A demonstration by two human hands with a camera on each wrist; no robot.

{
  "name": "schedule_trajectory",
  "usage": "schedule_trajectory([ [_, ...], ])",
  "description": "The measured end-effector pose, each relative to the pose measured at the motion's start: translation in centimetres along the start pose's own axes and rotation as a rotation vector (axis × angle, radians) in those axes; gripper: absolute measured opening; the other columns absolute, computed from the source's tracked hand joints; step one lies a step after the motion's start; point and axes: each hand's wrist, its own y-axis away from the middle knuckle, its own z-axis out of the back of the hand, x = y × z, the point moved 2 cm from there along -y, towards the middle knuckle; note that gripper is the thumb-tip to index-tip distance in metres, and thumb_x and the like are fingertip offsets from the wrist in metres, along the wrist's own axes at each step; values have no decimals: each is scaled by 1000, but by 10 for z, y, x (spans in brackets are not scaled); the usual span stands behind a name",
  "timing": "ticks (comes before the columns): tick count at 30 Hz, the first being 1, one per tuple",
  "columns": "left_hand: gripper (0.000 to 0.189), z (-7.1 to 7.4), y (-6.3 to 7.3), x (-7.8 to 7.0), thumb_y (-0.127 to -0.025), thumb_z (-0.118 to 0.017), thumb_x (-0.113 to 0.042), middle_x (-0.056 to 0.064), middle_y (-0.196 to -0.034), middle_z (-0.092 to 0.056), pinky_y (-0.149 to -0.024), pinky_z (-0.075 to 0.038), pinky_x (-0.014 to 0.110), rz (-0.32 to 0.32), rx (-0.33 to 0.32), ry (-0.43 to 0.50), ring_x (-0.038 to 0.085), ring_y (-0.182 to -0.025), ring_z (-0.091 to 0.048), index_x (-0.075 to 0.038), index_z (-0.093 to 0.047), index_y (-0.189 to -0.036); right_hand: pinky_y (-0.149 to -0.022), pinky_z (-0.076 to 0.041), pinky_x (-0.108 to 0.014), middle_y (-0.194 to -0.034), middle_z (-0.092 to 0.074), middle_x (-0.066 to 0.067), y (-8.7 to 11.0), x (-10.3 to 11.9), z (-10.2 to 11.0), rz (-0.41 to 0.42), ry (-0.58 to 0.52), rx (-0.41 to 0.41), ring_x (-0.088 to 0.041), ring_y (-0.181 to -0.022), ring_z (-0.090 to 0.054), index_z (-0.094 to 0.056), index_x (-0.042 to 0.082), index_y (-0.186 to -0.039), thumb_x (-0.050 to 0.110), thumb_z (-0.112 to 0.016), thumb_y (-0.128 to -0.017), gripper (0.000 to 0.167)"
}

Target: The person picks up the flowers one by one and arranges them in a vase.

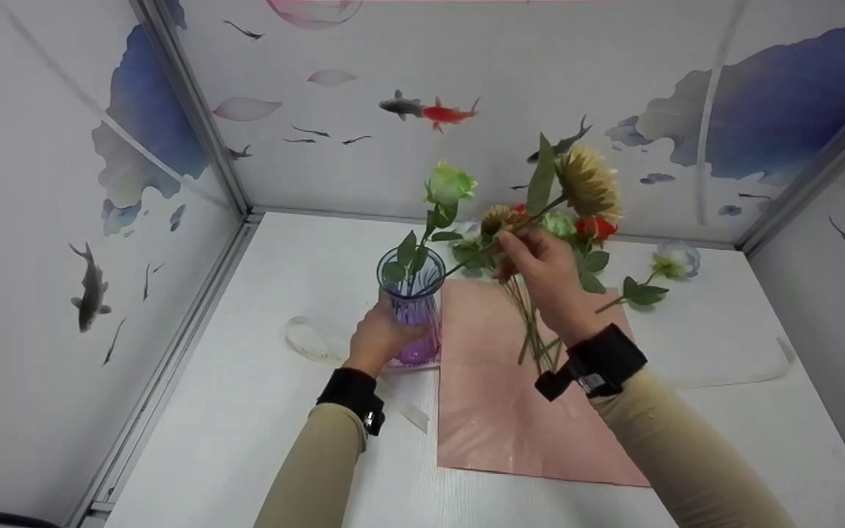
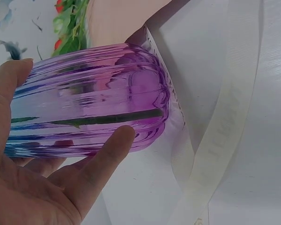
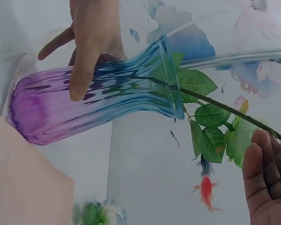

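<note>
A pink sheet of wrapping paper (image 1: 496,425) lies flat on the white table (image 1: 232,440), and a cream ribbon (image 2: 227,122) curls into a loop to its left (faint lettering shows on the band in the left wrist view). Across the back wall panel (image 1: 334,176), a painted black fish (image 1: 402,107) touches a painted red fish (image 1: 448,114), with pale pink petals (image 1: 246,110) to their left and a blue lotus leaf (image 1: 796,103) far right. The left wall panel (image 1: 19,183) carries a grey fish (image 1: 90,293); a metal rail (image 1: 199,110) runs down that corner.
</note>
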Motion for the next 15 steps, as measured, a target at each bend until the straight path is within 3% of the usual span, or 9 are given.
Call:
schedule_trajectory([
  [6,98,0,0,0,-78,-85,-44,21,-137,-63,-100,-52,57,2,4,-10,40,-122,-63,-8,-35,-154,-70,-59,-34,-90,-68,-16,0,-12,-13,-43,4,32,-25,-73,-66,-65,1,-111,32,-62,-103,32],
  [12,95,0,-1,0,-79,-85,-44,19,-138,-63,-101,-51,56,14,4,-11,39,-123,-63,-10,-36,-154,-74,-59,-34,-105,-72,-17,1,-25,-27,-98,17,61,-22,-76,-68,-66,2,-117,33,-60,-104,34],
  [15,94,0,-1,0,-79,-85,-44,19,-138,-63,-101,-51,56,16,14,-7,39,-124,-62,-11,-37,-153,-76,-59,-34,-106,-73,-14,1,-30,-33,-123,30,80,-24,-78,-68,-65,3,-118,33,-59,-105,34],
])
